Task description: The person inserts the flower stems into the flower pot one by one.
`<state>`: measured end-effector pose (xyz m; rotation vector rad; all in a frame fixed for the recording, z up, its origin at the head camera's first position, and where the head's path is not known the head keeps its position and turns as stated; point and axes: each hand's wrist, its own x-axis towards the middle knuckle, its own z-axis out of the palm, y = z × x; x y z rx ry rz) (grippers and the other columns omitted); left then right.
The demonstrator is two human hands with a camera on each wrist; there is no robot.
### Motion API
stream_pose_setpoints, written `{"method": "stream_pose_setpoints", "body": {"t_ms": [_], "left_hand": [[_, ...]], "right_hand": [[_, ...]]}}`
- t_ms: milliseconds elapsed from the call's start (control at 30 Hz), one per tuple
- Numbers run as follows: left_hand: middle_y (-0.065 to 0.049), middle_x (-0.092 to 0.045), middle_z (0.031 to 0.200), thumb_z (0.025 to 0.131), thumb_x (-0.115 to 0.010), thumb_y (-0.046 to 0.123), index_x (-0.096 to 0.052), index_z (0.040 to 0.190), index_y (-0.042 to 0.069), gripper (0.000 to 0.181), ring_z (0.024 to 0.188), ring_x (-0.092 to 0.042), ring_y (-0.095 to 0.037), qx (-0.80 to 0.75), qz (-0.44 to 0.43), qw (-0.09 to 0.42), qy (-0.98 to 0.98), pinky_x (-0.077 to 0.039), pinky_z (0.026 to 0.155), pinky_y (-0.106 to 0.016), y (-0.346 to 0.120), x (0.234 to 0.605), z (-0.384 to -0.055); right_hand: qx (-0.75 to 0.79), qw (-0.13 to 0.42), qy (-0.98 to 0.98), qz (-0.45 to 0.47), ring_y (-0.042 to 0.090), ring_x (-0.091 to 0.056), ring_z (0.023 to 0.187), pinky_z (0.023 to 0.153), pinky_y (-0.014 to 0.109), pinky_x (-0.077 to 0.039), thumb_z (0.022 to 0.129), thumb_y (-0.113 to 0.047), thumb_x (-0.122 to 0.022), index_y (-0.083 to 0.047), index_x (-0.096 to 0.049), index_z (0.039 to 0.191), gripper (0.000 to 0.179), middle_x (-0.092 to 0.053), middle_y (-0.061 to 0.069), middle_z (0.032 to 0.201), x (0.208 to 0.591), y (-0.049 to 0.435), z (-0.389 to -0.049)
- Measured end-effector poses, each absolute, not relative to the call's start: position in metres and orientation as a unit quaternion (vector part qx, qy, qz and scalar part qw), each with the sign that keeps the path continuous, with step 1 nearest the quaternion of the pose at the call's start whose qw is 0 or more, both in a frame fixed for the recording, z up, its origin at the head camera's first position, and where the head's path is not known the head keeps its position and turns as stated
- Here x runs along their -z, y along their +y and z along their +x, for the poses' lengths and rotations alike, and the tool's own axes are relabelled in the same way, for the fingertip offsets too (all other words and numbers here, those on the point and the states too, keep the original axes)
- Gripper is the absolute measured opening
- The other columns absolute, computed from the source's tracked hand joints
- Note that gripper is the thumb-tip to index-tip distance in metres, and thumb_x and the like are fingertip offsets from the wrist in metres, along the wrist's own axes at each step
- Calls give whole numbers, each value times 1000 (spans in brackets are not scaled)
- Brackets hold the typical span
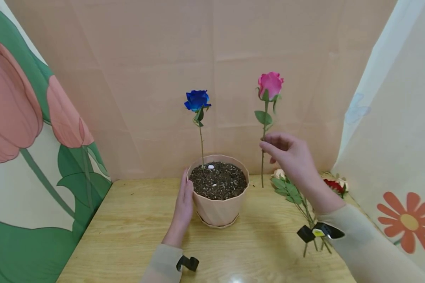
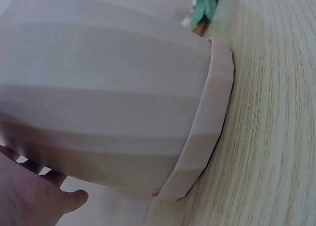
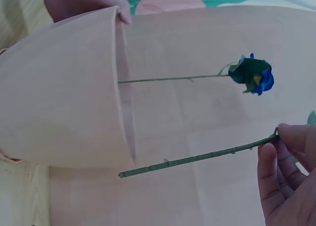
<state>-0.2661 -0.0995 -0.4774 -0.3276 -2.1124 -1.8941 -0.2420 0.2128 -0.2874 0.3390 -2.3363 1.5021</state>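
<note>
The right hand (image 1: 290, 151) pinches the stem of a pink rose (image 1: 270, 85) between thumb and fingertips, holding it upright in the air, its lower end free near the pot's right side. The left hand (image 1: 184, 200), fingers fairly straight, rests against the left side of a pale pink flowerpot (image 1: 217, 212). A blue rose (image 1: 197, 100) stands in the pot's dark soil (image 1: 226, 181). Beneath are a saucer (image 1: 217, 225) and the wooden table (image 1: 127, 220), where loose flowers (image 1: 287, 189) lie to the right.
</note>
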Motion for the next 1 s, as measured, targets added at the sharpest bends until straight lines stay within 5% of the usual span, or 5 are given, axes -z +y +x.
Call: {"method": "stream_pose_setpoints", "body": {"t_ms": [267,733,1000], "left_hand": [[-5,-19,183,122,-30,43,-20,179,31,59,167,-20,-35,654,-107,145,-735,-15,133,-61,-100,476,-265],[-5,-20,183,122,-30,44,-21,179,29,59,166,-21,-36,652,-106,146,-736,-15,133,-62,-100,476,-266],[-6,-20,183,122,-30,43,-21,179,29,59,166,-20,-36,655,-109,146,-734,-15,133,-61,-99,477,-265]], "right_hand": [[-551,182,-800,151,19,-73,89,73,29,-64,107,-30,-78,-4,-77,126,32,-79,3,107,275,191,-255],[-574,181,-781,169,17,-74,90,72,28,-65,107,-22,-77,3,-76,123,29,-77,23,113,274,153,-287],[-576,183,-780,161,30,-75,98,70,29,-65,107,-17,-77,3,-76,124,27,-78,18,113,285,133,-304]]}}
